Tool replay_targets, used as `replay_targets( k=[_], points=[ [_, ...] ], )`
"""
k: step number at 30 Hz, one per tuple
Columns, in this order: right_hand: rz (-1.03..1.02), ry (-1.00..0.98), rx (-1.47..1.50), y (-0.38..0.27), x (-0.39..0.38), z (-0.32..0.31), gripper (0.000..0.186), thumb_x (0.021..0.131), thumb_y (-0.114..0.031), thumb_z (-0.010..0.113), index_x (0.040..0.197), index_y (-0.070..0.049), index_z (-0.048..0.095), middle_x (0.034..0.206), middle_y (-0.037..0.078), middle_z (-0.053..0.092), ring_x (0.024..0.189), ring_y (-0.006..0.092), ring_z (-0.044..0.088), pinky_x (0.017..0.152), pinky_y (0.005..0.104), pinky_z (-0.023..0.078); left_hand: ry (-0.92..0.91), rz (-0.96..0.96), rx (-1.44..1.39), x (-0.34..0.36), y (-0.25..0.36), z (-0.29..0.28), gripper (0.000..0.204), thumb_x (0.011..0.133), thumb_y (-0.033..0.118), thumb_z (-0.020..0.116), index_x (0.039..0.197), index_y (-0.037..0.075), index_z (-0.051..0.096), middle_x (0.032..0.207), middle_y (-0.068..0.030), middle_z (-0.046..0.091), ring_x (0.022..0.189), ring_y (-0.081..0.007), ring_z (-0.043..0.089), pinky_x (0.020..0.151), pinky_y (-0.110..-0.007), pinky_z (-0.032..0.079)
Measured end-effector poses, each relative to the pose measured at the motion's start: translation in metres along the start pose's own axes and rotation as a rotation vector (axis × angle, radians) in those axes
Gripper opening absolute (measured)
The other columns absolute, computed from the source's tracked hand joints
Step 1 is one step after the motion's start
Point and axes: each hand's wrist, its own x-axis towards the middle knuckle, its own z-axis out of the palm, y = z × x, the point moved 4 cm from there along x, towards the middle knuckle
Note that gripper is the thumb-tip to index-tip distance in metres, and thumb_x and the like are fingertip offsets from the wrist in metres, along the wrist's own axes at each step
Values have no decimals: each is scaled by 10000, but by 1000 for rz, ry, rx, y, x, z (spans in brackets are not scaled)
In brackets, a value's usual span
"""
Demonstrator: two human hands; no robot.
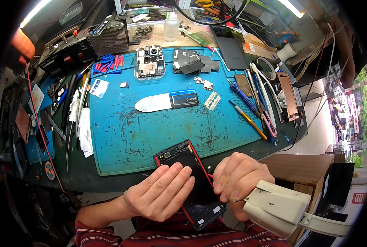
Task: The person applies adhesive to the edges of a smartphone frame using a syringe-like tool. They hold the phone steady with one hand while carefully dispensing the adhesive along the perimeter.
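Note:
A black phone body with red side edges [201,206] is tilted over the table's front edge, its inner side facing up. My left hand [160,191] holds it, straight fingers pressed together across its middle and the thumb hidden. At the phone's right edge is my right hand [239,177], closed in a pinch. A thin red tip [210,175] shows between its fingers and the phone, and the rest of whatever it pinches is covered. A beige, boxy device with a ribbed arm [276,206] overlaps my right wrist; its kind is unclear.
On the blue mat [150,136] lie a flat metal pry blade with a dark handle [183,99], a razor blade [212,100], a yellow pen-like tool [249,120] and tweezers [270,125]. A phone with exposed circuitry [149,61] stands behind. A wooden cabinet [298,168] is at right.

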Motion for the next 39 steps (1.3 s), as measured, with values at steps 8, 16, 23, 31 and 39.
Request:
replay_targets(
  k=[8,16,23,31,39],
  points=[
    [4,-3,7,-1,-1,0,358,835,-311,836,951,-50,620,854,62,658,786,183,597,647,291,556,10,-6,4,1,0,0,225,949,146,556,1025,55,747,1082,-99,745,1044,-239,719,934,-360,569],
    [7,67,-37,-5,-1,5,271,838,-191,834,934,-66,614,846,55,655,776,177,588,641,284,552,25,-9,9,1,0,1,222,947,147,559,1021,56,748,1079,-96,746,1035,-235,720,933,-357,569],
    [28,46,-30,-6,-3,3,230,835,-131,814,926,-75,610,841,48,645,769,174,581,641,285,550,17,-5,14,1,0,0,223,948,144,557,1025,56,748,1081,-95,746,1037,-235,719,930,-358,572],
    [41,52,-25,-8,-5,4,230,835,-129,814,927,-78,609,843,43,642,766,171,572,645,285,548,11,5,24,1,0,1,223,946,142,558,1024,56,748,1083,-97,745,1035,-237,719,933,-368,572],
    [46,35,-15,-9,-8,3,260,828,-169,836,935,-80,616,848,38,646,773,170,574,646,290,554,20,-7,22,0,1,1,211,938,141,571,1013,59,750,1074,-97,748,1023,-238,722,928,-366,573]
  ],
)
